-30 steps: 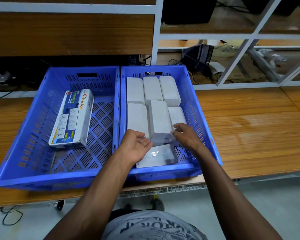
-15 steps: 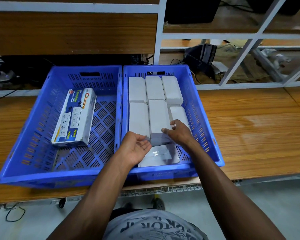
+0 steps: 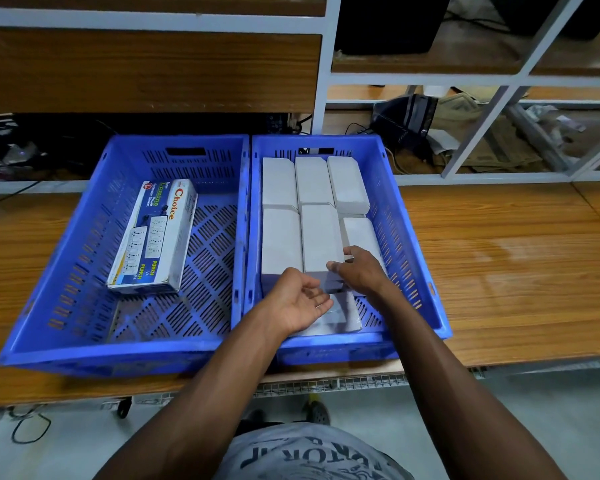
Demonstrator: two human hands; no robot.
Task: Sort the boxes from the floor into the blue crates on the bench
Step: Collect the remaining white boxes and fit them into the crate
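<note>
Two blue crates stand side by side on the wooden bench. The left crate (image 3: 66, 258) holds one printed "Choice" box (image 3: 153, 237). In the right crate (image 3: 409, 244) lie several plain white boxes in two rows. My right hand (image 3: 362, 273) grips the near end of the middle front white box (image 3: 321, 237), thumb on its end and fingers on its top right edge. Just left of it my left hand (image 3: 297, 304) hovers palm up with relaxed fingers and holds nothing. Under both hands another white box (image 3: 342, 318) lies flat by the crate's near wall.
Bare wooden bench (image 3: 499, 265) stretches right of the crates. Behind them a white-framed shelf (image 3: 321, 81) carries a dark bag (image 3: 406, 116), cables and clutter. The grey floor (image 3: 534, 410) lies below the bench edge.
My right hand has slid left from the front right box onto the near end of the middle front box. My left hand has stayed almost where it was.
</note>
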